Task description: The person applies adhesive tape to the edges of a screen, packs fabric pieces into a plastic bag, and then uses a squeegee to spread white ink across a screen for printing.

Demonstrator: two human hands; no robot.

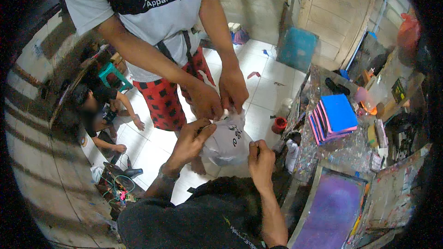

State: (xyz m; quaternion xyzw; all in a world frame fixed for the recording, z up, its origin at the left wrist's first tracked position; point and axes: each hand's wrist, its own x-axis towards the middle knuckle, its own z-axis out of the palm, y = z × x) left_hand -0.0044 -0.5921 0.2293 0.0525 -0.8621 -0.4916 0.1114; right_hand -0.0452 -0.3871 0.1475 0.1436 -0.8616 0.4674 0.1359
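A translucent white plastic bag (226, 140) with dark handwriting on it hangs between me and a standing person in a printed white shirt (138, 55) and red checked shorts. That person's two hands grip the bag's top. My left hand (194, 140) pinches the bag's upper left edge, close below their fingers. My right hand (260, 161) is closed at the bag's right edge, thumb and fingertips pinched on it. What the bag holds cannot be made out.
At left, another person (99, 110) squats beside cables and a dark tool (133, 171). At right, a cluttered paint-stained workbench (309, 154) holds blue and pink stacked sheets (336, 115) above a purple screen frame (323, 207). A red container (279, 124) sits nearby; behind stands a wooden door (332, 14).
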